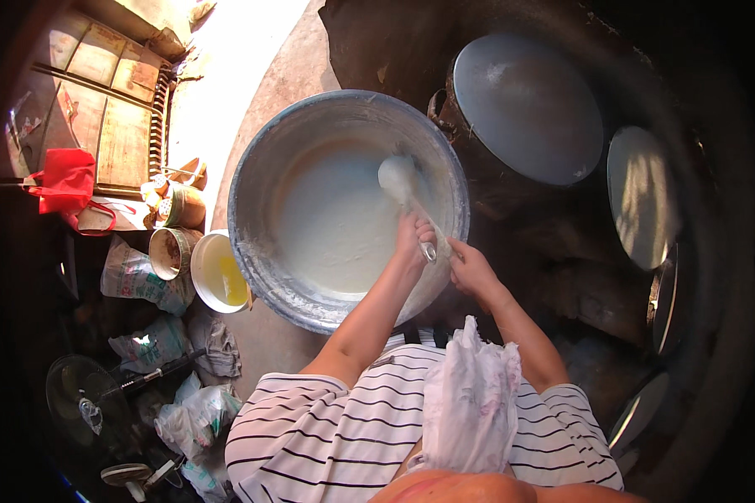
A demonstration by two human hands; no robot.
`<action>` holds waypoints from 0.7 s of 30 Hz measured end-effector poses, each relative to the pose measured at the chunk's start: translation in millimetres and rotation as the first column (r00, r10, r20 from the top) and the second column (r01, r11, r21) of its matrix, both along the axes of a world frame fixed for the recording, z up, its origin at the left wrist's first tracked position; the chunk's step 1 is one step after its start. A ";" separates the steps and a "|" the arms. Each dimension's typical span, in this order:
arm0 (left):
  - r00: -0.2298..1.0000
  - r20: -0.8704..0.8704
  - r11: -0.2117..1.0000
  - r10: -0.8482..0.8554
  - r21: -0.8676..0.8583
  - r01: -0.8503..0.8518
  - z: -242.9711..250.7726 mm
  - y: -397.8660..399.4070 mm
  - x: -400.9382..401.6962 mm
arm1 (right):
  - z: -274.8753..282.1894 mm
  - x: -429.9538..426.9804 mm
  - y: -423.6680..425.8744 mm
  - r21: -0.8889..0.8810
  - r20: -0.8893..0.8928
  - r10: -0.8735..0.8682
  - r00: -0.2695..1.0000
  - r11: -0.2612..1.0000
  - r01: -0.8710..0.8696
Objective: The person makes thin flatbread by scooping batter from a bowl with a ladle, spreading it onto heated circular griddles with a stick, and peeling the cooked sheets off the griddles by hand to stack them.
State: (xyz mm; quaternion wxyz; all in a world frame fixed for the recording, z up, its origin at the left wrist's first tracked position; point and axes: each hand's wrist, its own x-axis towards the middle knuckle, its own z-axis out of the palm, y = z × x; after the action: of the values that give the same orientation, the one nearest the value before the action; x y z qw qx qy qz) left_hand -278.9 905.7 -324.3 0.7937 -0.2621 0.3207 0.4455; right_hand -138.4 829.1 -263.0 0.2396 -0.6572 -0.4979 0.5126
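A large grey-blue basin (346, 97) stands before me, holding a pale, milky liquid (340, 220). My left hand (413, 236) is closed around the handle of a ladle (397, 178), whose pale, coated bowl is over the right part of the basin. Along the basin's right rim, my right hand (472, 269) is closed on a thin pale stick or handle that slants up towards the ladle. Where that piece ends I cannot tell. A crumpled white cloth (475, 402) hangs at my chest.
Left of the basin stand a white bucket (204, 276) with something yellow in it, a rusty can (163, 254) and plastic bags (195, 418). A fan (88, 402) is at lower left. Large round metal discs (528, 110) lie or lean on the right.
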 end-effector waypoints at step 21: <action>0.916 0.334 0.533 -0.223 0.828 -0.172 317.3 -8.9 -112.2 | 185.6 -16.2 22.9 0.183 -0.907 0.199 0.373 0.980 -0.078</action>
State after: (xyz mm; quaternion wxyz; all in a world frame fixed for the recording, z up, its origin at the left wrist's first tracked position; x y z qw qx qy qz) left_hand -391.1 896.8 -7.0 0.8746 0.0739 -0.1005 0.4686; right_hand -154.6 852.0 -77.4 0.4667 -0.2047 -0.3618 0.7807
